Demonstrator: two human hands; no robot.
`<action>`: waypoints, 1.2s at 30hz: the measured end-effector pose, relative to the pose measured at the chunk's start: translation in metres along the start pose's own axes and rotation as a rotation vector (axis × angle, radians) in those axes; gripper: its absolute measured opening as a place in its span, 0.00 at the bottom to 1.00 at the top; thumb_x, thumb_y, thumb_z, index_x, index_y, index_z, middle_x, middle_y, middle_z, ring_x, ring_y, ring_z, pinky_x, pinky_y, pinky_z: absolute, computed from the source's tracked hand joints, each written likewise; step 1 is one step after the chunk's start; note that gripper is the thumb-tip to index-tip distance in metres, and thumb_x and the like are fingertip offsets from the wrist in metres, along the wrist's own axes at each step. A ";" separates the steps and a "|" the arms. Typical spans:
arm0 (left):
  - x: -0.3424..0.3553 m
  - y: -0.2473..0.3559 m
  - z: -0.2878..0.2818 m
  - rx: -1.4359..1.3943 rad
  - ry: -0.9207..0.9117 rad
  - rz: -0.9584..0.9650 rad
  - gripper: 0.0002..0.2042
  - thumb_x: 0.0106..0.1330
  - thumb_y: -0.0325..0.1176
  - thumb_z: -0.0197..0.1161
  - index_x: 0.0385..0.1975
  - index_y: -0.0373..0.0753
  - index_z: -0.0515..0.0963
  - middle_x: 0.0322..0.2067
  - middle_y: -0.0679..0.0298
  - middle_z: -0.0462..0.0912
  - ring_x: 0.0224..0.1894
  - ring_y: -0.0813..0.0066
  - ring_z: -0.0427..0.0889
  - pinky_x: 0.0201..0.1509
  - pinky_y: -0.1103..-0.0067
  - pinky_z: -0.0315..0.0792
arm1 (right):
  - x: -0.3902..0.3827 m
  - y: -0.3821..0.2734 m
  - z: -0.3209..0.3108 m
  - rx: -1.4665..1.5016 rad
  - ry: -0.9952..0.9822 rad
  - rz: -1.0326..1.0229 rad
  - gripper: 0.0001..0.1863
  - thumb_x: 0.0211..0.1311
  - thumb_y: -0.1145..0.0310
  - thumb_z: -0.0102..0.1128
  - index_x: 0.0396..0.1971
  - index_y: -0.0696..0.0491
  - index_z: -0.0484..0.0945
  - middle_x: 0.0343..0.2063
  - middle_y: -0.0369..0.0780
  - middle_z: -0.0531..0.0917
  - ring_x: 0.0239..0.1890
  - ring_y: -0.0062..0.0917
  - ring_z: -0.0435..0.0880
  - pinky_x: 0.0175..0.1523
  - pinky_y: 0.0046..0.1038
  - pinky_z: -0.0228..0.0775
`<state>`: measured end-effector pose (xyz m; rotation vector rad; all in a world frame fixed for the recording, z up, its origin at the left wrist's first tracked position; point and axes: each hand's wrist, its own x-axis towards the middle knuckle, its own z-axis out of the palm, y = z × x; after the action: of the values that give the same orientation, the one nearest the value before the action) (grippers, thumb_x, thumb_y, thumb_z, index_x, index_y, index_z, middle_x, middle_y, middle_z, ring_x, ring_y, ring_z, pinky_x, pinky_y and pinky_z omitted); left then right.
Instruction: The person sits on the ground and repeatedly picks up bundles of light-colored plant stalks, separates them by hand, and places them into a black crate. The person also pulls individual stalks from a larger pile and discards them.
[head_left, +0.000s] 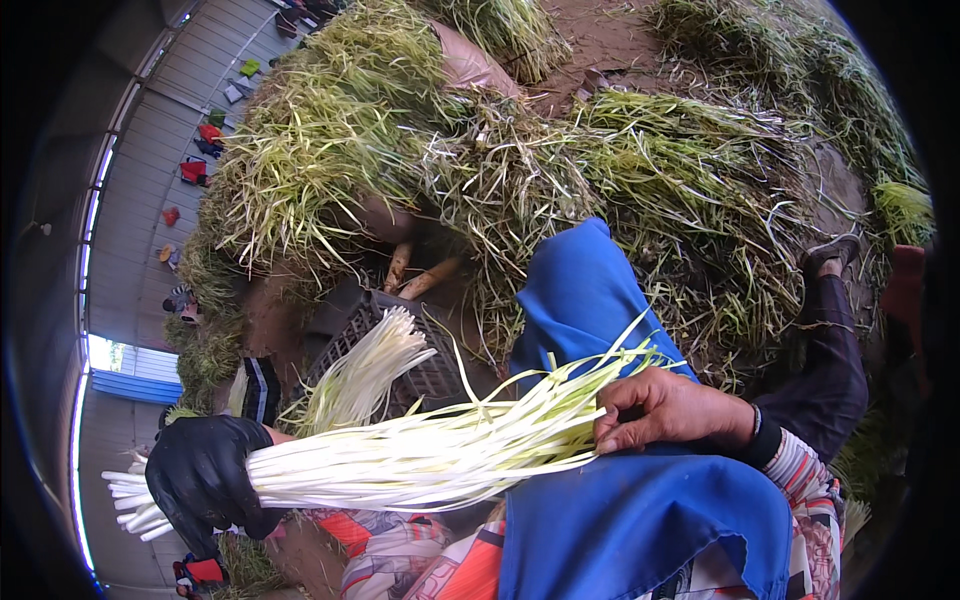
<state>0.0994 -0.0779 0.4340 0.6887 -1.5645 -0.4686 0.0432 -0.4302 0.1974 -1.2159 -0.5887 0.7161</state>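
Though slender, smooth pale stalks

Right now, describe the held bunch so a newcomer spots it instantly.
Find the big blue cloth at lower centre. At its upper left, a long bunch of pale stalks stretches between the black-gloved left hand and bare right hand. Unlike the bunch at the dark crate, it is held, white ends poking past that glove.
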 end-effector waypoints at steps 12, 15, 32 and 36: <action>0.026 -0.005 0.010 -0.144 -0.074 0.061 0.09 0.58 0.28 0.59 0.24 0.28 0.82 0.15 0.57 0.78 0.14 0.71 0.76 0.20 0.72 0.75 | -0.013 -0.003 -0.069 -1.184 1.028 0.029 0.22 0.50 0.65 0.70 0.47 0.53 0.80 0.51 0.44 0.76 0.56 0.40 0.71 0.64 0.40 0.56; 0.035 -0.012 0.010 -0.190 -0.090 0.073 0.08 0.58 0.27 0.58 0.25 0.27 0.81 0.16 0.56 0.77 0.14 0.71 0.76 0.19 0.71 0.75 | 0.035 -0.014 -0.053 -0.576 0.579 -0.108 0.28 0.62 0.47 0.61 0.40 0.62 0.82 0.31 0.49 0.84 0.36 0.37 0.82 0.44 0.35 0.73; -0.021 0.137 0.021 0.472 0.651 -0.170 0.09 0.58 0.31 0.59 0.35 0.35 0.72 0.18 0.66 0.73 0.15 0.82 0.68 0.24 0.82 0.68 | -0.013 0.054 -0.134 -1.327 1.000 0.294 0.18 0.55 0.60 0.65 0.17 0.58 0.75 0.19 0.44 0.77 0.29 0.41 0.77 0.40 0.41 0.67; -0.031 0.244 0.027 0.734 0.952 -0.308 0.17 0.65 0.31 0.55 0.52 0.29 0.69 0.21 0.68 0.67 0.18 0.86 0.62 0.29 0.86 0.59 | -0.050 0.074 -0.146 -1.027 1.096 0.509 0.20 0.56 0.58 0.63 0.17 0.59 0.73 0.19 0.47 0.76 0.26 0.40 0.77 0.31 0.40 0.65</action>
<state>0.0363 0.1197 0.5694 1.4606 -0.6750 0.2500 0.1068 -0.5454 0.0875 -2.4829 0.3817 -0.0035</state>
